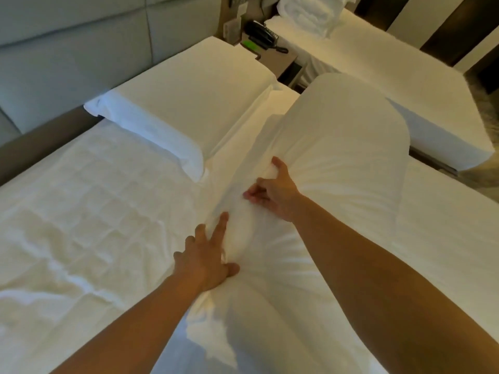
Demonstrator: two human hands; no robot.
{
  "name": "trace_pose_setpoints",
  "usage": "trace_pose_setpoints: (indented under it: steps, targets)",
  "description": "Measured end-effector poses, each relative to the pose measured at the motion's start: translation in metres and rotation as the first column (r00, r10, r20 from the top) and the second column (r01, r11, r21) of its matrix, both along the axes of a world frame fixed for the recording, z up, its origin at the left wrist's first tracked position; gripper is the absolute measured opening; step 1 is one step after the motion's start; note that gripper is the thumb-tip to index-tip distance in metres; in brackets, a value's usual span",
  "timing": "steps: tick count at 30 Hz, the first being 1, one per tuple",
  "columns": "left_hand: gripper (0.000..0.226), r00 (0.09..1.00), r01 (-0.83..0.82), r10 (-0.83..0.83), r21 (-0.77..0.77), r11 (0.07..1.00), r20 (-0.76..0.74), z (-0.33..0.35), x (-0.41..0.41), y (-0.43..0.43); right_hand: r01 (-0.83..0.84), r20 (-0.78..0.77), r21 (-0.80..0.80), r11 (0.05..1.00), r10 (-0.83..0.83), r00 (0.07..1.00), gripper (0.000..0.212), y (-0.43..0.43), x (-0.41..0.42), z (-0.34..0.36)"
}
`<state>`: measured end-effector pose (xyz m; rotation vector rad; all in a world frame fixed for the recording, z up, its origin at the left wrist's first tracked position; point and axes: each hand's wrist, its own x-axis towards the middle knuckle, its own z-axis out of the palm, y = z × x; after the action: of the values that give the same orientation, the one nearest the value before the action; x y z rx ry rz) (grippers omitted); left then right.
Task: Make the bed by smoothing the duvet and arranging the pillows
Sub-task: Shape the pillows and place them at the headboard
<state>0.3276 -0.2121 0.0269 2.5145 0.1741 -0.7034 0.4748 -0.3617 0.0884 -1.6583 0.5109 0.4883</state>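
pillow [337, 147]: white, plump, smooth cloth, creased where gripped; lies across mid bed [445, 238], far end raised.
2nd pillow [175, 103]: flat, rectangular, laid by padded headboard [67, 44].
cover [81, 211]: quilted squares, wrinkled, spread over L side.
room: phone [263, 35] on nightstand [283, 63]; 2nd bed [405, 76] w/ folded bedding [305, 14].
L hand [208, 255]: fingers spread wide, pressed on pillow edge.
R hand [275, 193]: fingers curled, pillow cloth pinched.
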Motion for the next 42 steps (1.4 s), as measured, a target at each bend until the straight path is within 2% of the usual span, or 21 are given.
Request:
trace_pose_setpoints:
  steps: [1, 2, 3, 4, 5, 6, 7, 8, 9, 15, 18, 22, 24, 25, 27, 28, 30, 31, 36, 42]
  targets:
    - [0.121, 0.999, -0.02, 0.02, -0.002, 1.0, 0.036, -0.005, -0.004, -0.002, -0.068, 0.016, -0.039, 0.997, 0.068, 0.998, 0.079, -0.004, -0.002, 0.001]
    - [0.121, 0.997, -0.042, 0.043, -0.02, 0.999, 0.066, -0.01, -0.007, -0.002, -0.132, 0.052, -0.152, 0.98, 0.141, 0.989, 0.075, -0.008, -0.001, 0.002]
    - [0.121, 0.995, -0.068, 0.072, -0.045, 0.997, 0.076, -0.013, -0.01, -0.002, -0.172, 0.103, -0.333, 0.927, 0.218, 0.971, 0.07, -0.012, 0.001, 0.004]
    - [0.122, 0.992, -0.096, 0.101, -0.066, 0.993, 0.073, -0.016, -0.013, -0.001, -0.165, 0.159, -0.554, 0.816, 0.299, 0.941, 0.066, -0.017, 0.005, 0.006]
    - [0.123, 0.99, -0.122, 0.127, -0.073, 0.99, 0.066, -0.019, -0.016, 0.0, -0.115, 0.187, -0.762, 0.638, 0.386, 0.903, 0.064, -0.025, 0.01, 0.007]
    - [0.124, 0.987, -0.147, 0.151, -0.074, 0.986, 0.062, -0.02, -0.018, 0.0, -0.059, 0.164, -0.899, 0.434, 0.457, 0.874, 0.064, -0.036, 0.015, 0.009]
    - [0.125, 0.983, -0.167, 0.171, -0.072, 0.983, 0.064, -0.021, -0.019, 0.0, -0.025, 0.12, -0.96, 0.28, 0.491, 0.863, 0.066, -0.047, 0.019, 0.013]
    - [0.126, 0.981, -0.179, 0.184, -0.075, 0.981, 0.068, -0.021, -0.021, 0.001, -0.026, 0.078, -0.979, 0.2, 0.495, 0.866, 0.069, -0.061, 0.024, 0.016]
    - [0.126, 0.978, -0.186, 0.192, -0.08, 0.979, 0.076, -0.021, -0.021, 0.001, -0.051, 0.039, -0.983, 0.174, 0.479, 0.877, 0.072, -0.074, 0.03, 0.021]
    - [0.127, 0.981, -0.16, 0.166, -0.065, 0.985, 0.103, -0.02, -0.021, 0.003, -0.268, -0.186, -0.955, 0.128, 0.444, 0.877, 0.079, -0.14, 0.07, 0.036]
    - [0.127, 0.985, -0.153, 0.155, -0.02, 0.988, 0.082, -0.021, -0.018, 0.001, -0.278, -0.169, -0.947, 0.162, 0.485, 0.858, 0.081, -0.151, 0.099, 0.039]
    - [0.125, 0.994, -0.076, 0.085, 0.119, 0.99, -0.069, -0.013, 0.002, -0.016, -0.299, -0.151, -0.936, 0.184, 0.557, 0.816, 0.083, -0.162, 0.154, 0.036]
    - [0.115, 0.976, -0.158, 0.163, 0.046, 0.986, -0.145, 0.009, 0.031, -0.036, -0.322, -0.155, -0.926, 0.197, 0.582, 0.799, 0.082, -0.171, 0.179, 0.029]
    - [0.11, 0.946, -0.285, 0.276, -0.032, 0.958, -0.168, 0.02, 0.047, -0.05, -0.33, -0.15, -0.92, 0.21, 0.59, 0.793, 0.082, -0.174, 0.189, 0.025]
    - [0.102, 0.851, -0.525, 0.514, -0.133, 0.84, -0.109, 0.029, 0.068, -0.082, -0.33, -0.127, -0.912, 0.243, 0.598, 0.792, 0.083, -0.183, 0.207, 0.012]
    - [0.097, 0.826, -0.561, 0.564, -0.119, 0.819, -0.011, 0.026, 0.071, -0.1, -0.329, -0.116, -0.909, 0.257, 0.602, 0.79, 0.083, -0.188, 0.215, 0.005]
    - [0.092, 0.833, -0.538, 0.53, 0.007, 0.843, 0.162, 0.006, 0.065, -0.128, -0.326, -0.098, -0.908, 0.265, 0.619, 0.779, 0.084, -0.196, 0.231, -0.007]
    - [0.092, 0.83, -0.541, 0.522, 0.054, 0.84, 0.197, -0.007, 0.062, -0.135, -0.318, -0.088, -0.912, 0.258, 0.635, 0.767, 0.084, -0.199, 0.239, -0.014]
    - [0.088, 0.767, -0.626, 0.581, 0.119, 0.771, 0.271, -0.049, 0.064, -0.131, -0.295, -0.037, -0.926, 0.236, 0.719, 0.694, 0.081, -0.197, 0.282, -0.049]
    - [0.085, 0.72, -0.69, 0.652, 0.154, 0.707, 0.237, -0.076, 0.037, -0.113, -0.31, 0.018, -0.909, 0.279, 0.768, 0.64, 0.081, -0.16, 0.285, -0.107]
